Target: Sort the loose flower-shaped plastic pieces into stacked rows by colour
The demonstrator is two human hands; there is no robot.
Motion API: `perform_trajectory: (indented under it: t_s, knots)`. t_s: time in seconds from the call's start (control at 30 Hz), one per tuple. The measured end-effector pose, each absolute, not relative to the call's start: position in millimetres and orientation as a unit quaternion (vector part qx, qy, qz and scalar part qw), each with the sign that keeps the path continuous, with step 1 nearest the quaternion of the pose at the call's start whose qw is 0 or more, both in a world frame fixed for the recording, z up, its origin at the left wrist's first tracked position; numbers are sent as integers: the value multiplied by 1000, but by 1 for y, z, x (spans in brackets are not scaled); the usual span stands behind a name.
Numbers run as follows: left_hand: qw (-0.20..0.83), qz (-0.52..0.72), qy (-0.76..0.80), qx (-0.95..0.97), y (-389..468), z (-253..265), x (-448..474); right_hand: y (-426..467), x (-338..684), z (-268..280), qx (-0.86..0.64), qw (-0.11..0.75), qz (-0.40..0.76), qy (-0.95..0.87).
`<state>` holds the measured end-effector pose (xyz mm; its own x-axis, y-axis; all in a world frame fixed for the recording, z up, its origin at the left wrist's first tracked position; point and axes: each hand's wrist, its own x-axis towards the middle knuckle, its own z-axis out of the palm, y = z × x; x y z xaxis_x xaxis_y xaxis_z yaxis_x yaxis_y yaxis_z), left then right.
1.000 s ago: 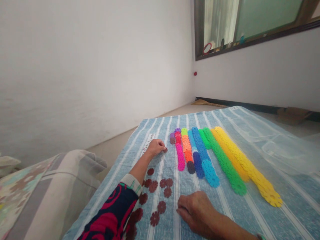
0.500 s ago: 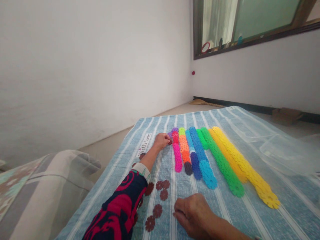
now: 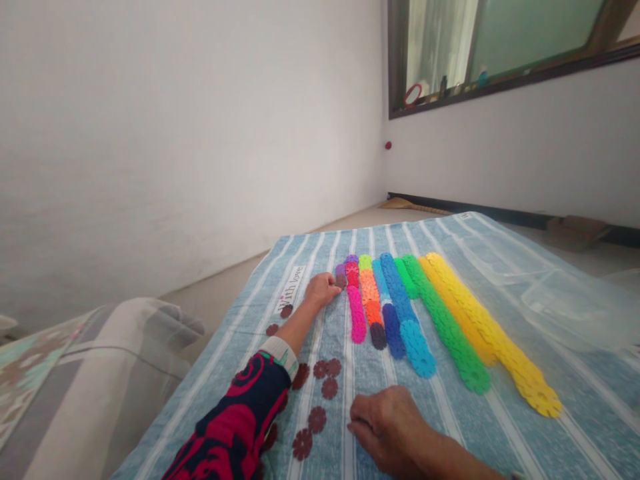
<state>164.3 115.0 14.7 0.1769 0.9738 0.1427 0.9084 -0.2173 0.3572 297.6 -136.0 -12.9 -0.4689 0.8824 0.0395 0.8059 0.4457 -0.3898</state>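
My left hand (image 3: 323, 291) reaches to the far left of the rows, its fingers pinched together at the edge of a brown flower-shaped plastic disc (image 3: 341, 281). That disc lies just below a purple disc (image 3: 341, 269), beside a row of red discs (image 3: 352, 273) and pink discs (image 3: 357, 313). My right hand (image 3: 385, 423) rests closed on the cloth near the front, fingers curled under; whatever they hold is hidden. Left of it lie several loose brown discs (image 3: 317, 420), some partly covered by my left sleeve.
Overlapping rows of orange (image 3: 369, 287), blue (image 3: 397, 287), green (image 3: 440, 327) and yellow discs (image 3: 480, 320) run across the striped cloth (image 3: 415, 453). Clear plastic containers (image 3: 575, 307) stand at the right. A grey checked cover (image 3: 125, 373) hangs at the left, near the wall (image 3: 200, 133).
My left hand has drawn slightly back and left, so the brown disc below the purple one shows more. My right hand stays in place.
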Motion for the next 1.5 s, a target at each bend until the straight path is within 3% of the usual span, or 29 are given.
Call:
perform_trajectory:
  t_s: [0.3,1.5]
  knots:
    - [87,179,637,745,104,9,179,-136,297,-7,-504,92,169,-842]
    - [95,152,550,816,111,11,176,-136,298,-17,-490,134,154,-847]
